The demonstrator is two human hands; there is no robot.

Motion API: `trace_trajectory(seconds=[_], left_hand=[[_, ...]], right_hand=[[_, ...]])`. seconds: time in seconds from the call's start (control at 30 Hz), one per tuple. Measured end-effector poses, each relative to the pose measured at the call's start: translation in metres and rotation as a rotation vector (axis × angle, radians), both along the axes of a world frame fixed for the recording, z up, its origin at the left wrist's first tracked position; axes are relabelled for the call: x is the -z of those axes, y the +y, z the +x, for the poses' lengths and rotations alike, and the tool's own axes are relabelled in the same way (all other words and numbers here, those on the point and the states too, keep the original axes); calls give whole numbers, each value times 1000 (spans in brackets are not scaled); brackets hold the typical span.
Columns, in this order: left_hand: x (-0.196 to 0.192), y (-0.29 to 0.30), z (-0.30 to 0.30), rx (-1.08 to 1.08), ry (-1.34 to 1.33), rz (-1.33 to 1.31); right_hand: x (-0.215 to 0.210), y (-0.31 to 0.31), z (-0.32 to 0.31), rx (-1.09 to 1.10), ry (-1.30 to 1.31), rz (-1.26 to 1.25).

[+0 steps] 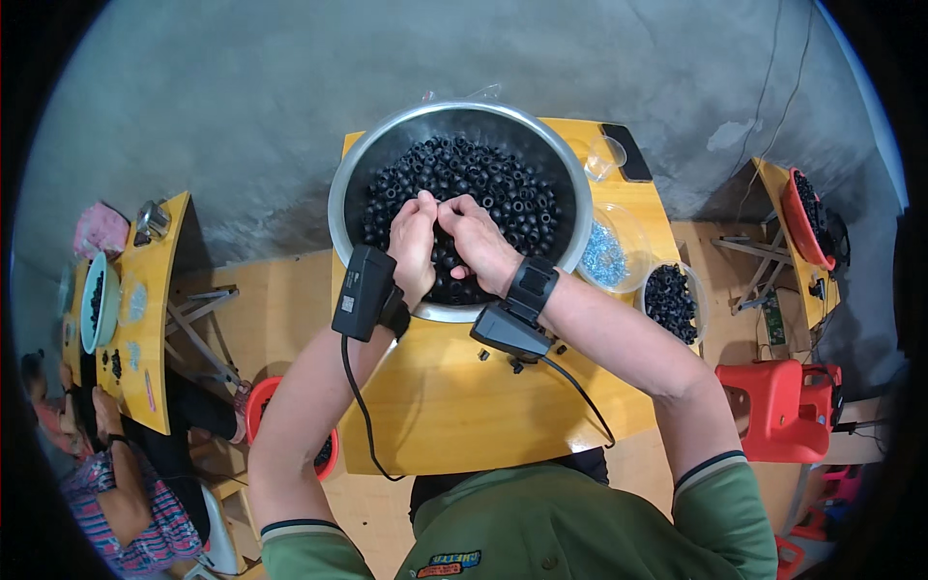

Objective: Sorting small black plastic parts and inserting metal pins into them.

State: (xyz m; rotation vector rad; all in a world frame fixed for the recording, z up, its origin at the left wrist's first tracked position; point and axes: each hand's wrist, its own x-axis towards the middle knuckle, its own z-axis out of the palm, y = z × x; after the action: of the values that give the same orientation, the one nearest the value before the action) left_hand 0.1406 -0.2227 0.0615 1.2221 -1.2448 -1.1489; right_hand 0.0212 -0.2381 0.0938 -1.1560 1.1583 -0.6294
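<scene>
A wide metal basin [580, 208] stands on the yellow table, heaped with small round black hollow pieces [512, 193]. Over the heap, my left hand [414, 244] and my right hand [474, 242] meet with fingertips pinched close together. Whatever lies between the fingers is hidden or too small to name. Right of the basin sits a clear tub of small bluish transparent pieces [602, 256]. Beside it, a second tub holds small black parts [670, 302]. A few loose black parts [517, 365] lie on the table near my right wrist.
A dark phone [628, 153] and a clear cup [603, 157] are at the table's far right corner. Cables hang from devices on both my wrists. A red basin [254, 411] is at lower left, a red stool [773, 411] at right. Another person [135, 483] sits at the left table.
</scene>
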Motion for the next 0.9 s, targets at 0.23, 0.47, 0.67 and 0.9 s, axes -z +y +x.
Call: trace_trajectory(seconds=[0.23, 0.47, 0.67, 0.9], left_hand=[[-31, 7, -58, -455, 789, 99], [-58, 53, -81, -423, 694, -81], [-47, 125, -90, -473, 279, -438], [19, 182, -106, -657, 522, -54]], right_hand=[[1, 1, 5, 227, 36, -390], [-32, 48, -18, 289, -14, -722], [-32, 119, -31, 227, -150, -996], [52, 176, -32, 189, -198, -552]])
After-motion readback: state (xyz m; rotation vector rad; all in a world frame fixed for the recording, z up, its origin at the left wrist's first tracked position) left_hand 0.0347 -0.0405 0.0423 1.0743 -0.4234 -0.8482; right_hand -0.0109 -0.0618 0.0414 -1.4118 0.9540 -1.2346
